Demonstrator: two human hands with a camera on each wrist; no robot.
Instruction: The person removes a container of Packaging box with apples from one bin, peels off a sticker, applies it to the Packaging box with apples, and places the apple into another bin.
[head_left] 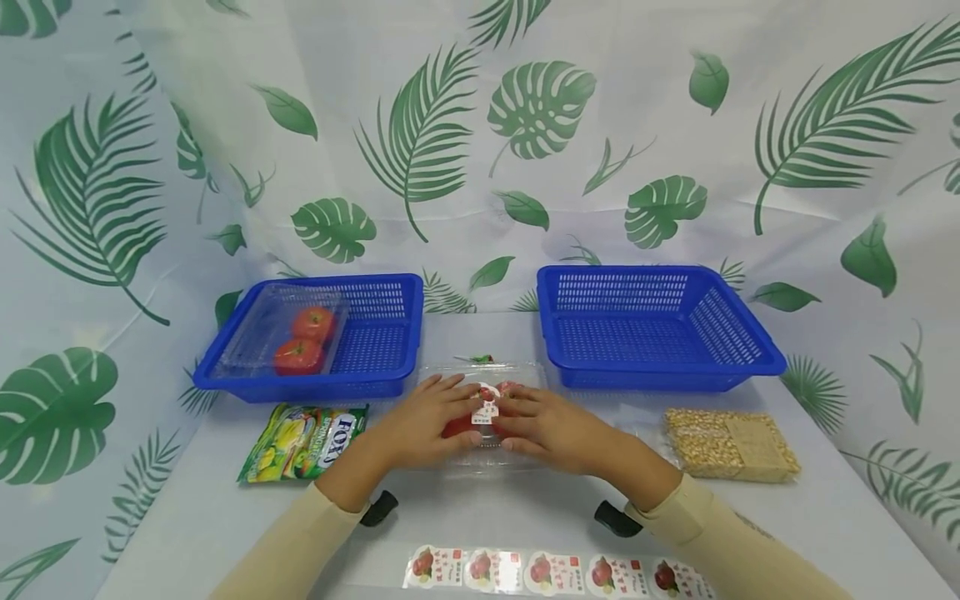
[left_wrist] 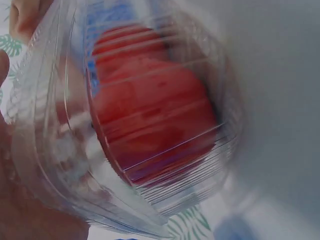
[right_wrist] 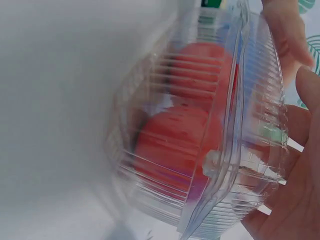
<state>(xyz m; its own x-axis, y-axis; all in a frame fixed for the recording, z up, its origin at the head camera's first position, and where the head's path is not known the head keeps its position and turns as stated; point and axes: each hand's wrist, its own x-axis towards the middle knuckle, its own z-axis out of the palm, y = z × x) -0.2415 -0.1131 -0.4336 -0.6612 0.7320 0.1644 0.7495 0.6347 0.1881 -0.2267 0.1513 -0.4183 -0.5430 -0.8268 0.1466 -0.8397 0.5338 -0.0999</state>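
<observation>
In front of me in the head view lies a clear plastic clamshell box (head_left: 480,460) with its lid down. Red tomatoes (left_wrist: 155,110) show through its ribbed walls in both wrist views. On top of the lid is a fruit sticker (head_left: 485,406). My left hand (head_left: 426,422) rests on the lid's left side, fingers extended toward the sticker. From the other side my right hand (head_left: 561,427) lies over the lid in the same way, its fingertips at the sticker's right edge. In the right wrist view, the fingers (right_wrist: 295,125) spread over the lid.
Behind on the left, a blue basket (head_left: 375,385) holds another clear box with tomatoes (head_left: 300,357). A second blue basket (head_left: 667,379) stands at the right. A green FOX'S candy bag (head_left: 303,443) lies left, a pack of yellow kernels (head_left: 731,446) right, a sticker strip (head_left: 555,573) in front.
</observation>
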